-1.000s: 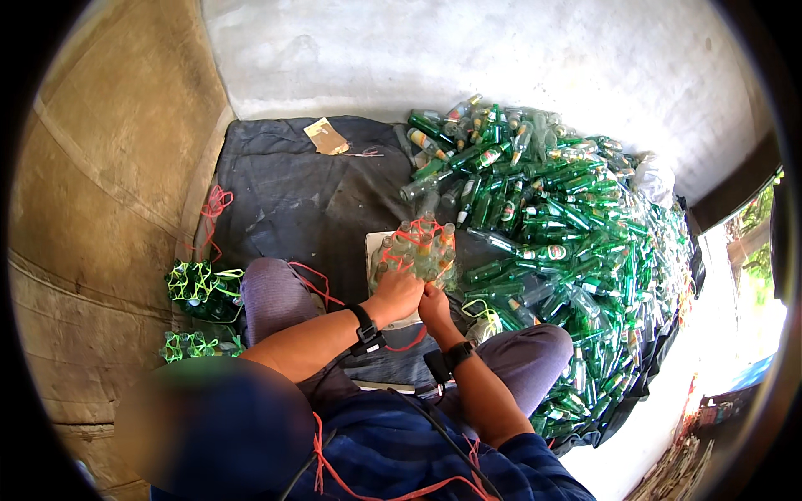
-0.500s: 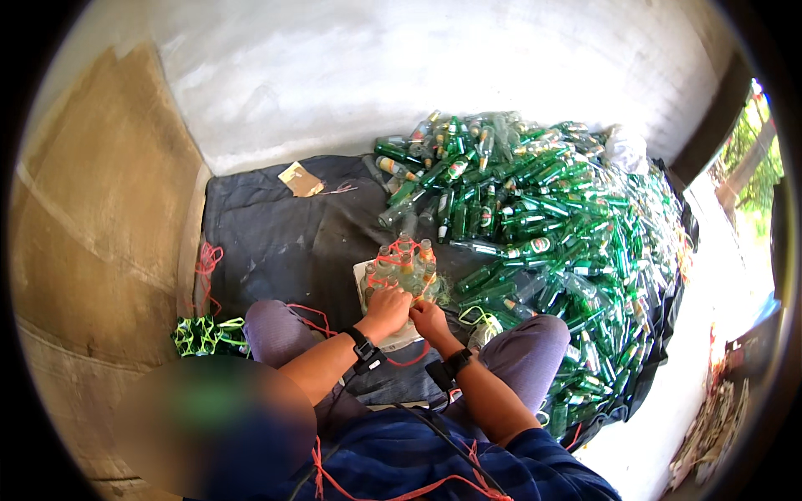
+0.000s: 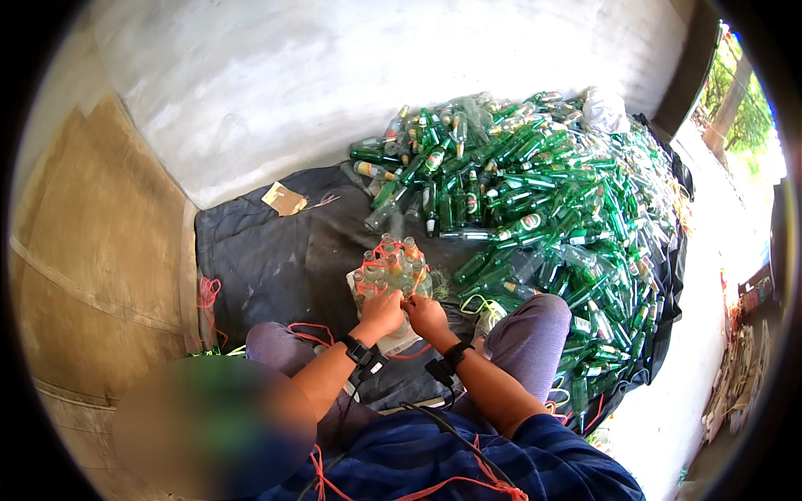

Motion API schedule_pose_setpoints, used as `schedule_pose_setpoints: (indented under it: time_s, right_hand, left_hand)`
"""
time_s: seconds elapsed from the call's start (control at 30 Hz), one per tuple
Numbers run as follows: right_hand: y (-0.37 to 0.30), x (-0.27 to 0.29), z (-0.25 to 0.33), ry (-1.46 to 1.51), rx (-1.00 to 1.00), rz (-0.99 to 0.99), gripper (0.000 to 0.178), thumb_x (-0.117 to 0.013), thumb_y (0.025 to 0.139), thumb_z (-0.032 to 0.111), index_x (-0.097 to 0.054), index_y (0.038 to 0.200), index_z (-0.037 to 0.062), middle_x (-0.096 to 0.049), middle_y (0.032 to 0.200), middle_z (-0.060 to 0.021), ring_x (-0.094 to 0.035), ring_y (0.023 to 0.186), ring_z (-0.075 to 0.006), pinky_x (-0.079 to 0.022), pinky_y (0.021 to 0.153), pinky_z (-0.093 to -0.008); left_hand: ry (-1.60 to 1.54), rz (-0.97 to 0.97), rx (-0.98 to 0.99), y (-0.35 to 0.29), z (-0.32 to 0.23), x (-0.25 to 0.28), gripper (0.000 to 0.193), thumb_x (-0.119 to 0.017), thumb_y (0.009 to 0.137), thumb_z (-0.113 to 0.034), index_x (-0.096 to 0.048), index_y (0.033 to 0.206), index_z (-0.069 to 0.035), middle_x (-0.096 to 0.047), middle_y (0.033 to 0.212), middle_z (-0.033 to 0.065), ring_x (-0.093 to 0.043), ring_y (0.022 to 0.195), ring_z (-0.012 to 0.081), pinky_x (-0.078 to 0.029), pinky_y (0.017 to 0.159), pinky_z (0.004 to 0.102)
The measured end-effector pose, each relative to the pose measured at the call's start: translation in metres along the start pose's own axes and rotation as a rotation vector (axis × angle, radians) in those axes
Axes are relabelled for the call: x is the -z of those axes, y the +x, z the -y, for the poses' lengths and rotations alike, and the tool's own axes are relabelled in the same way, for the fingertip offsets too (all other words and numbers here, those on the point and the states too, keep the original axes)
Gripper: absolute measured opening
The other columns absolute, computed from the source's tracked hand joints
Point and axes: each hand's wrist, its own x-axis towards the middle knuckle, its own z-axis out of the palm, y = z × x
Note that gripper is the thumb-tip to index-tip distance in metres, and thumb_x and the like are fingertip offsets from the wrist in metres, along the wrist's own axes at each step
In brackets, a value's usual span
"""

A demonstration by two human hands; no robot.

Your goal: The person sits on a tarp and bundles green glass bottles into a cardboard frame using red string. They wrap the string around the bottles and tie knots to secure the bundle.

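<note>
A cluster of clear glass bottles (image 3: pixel 393 267) stands upright between my knees, with red plastic string (image 3: pixel 387 249) looped around the necks. On the near side of the cluster, my left hand (image 3: pixel 382 312) is closed, its fingers pinched at the string. My right hand (image 3: pixel 427 316) is closed right beside it, thumbs and fingertips almost meeting. The exact crossing of the string is hidden by my fingers. A loose length of it trails below my right hand. Under the bottles lies a pale flat board (image 3: pixel 354 280).
A big heap of mostly green glass bottles (image 3: pixel 535 179) fills the right side of a black sheet (image 3: pixel 267 259). A piece of cardboard (image 3: pixel 284 199) lies near the white wall. Red string (image 3: pixel 209 294) hangs in a tangle by the brown panel (image 3: pixel 109 225) on the left.
My view has shifted and tilted slightly, so the scene sits differently. My hands have stayed at the near side of the bottles, fingers drawn closer together. The green bundle at left is now mostly hidden.
</note>
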Motion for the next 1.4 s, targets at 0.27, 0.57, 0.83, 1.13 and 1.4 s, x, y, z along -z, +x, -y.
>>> schedule_pose_setpoints:
  time_s: [0.27,0.57,0.83,1.13,1.4]
  right_hand:
    - [-0.006,0.017,0.009,-0.030,0.128,0.001,0.031,-0.058,0.097,0.038,-0.070,0.092,0.0099,-0.070,0.085,-0.0159,-0.068,0.080,-0.0378,-0.053,0.068,-0.0499]
    - [0.009,-0.004,-0.025,-0.375,0.374,0.103,0.022,-0.063,0.090,0.029,-0.068,0.100,0.0101,-0.066,0.093,-0.0109,-0.068,0.086,-0.0316,-0.055,0.070,-0.0454]
    - [0.017,0.009,-0.028,-0.299,0.215,0.245,0.022,-0.051,0.096,0.019,-0.066,0.096,0.0030,-0.064,0.091,-0.0149,-0.068,0.080,-0.0361,-0.055,0.069,-0.0475]
    - [0.015,-0.006,-0.032,-0.263,0.416,0.232,0.019,-0.055,0.089,0.016,-0.068,0.096,0.0043,-0.065,0.088,-0.0151,-0.067,0.083,-0.0372,-0.054,0.071,-0.0472]
    - [0.008,-0.011,-0.007,0.134,0.051,0.223,0.030,-0.052,0.096,0.029,-0.065,0.093,0.0018,-0.067,0.088,-0.0250,-0.065,0.085,-0.0434,-0.050,0.075,-0.0498]
  left_hand:
    - [-0.054,0.216,0.150,0.007,-0.018,0.026,0.021,-0.057,0.082,-0.020,-0.075,0.092,-0.012,-0.073,0.095,0.0160,-0.069,0.092,0.0348,-0.050,0.085,0.0487]
    - [0.568,0.175,-0.370,0.015,-0.015,0.060,0.017,-0.061,0.082,-0.024,-0.076,0.087,-0.017,-0.072,0.092,0.0103,-0.071,0.089,0.0260,-0.053,0.071,0.0450]
    - [0.497,0.269,-0.313,0.022,-0.011,0.084,0.017,-0.062,0.080,-0.019,-0.076,0.085,-0.013,-0.074,0.085,0.0101,-0.073,0.085,0.0284,-0.055,0.071,0.0435]
    - [0.326,0.271,-0.241,0.033,0.025,0.102,0.017,-0.061,0.084,-0.023,-0.073,0.088,-0.012,-0.069,0.095,0.0104,-0.068,0.094,0.0312,-0.054,0.081,0.0458]
    - [0.203,0.222,-0.206,0.043,0.048,0.105,0.007,-0.063,0.085,-0.016,-0.067,0.083,-0.010,-0.062,0.095,0.0103,-0.063,0.097,0.0316,-0.051,0.084,0.0437]
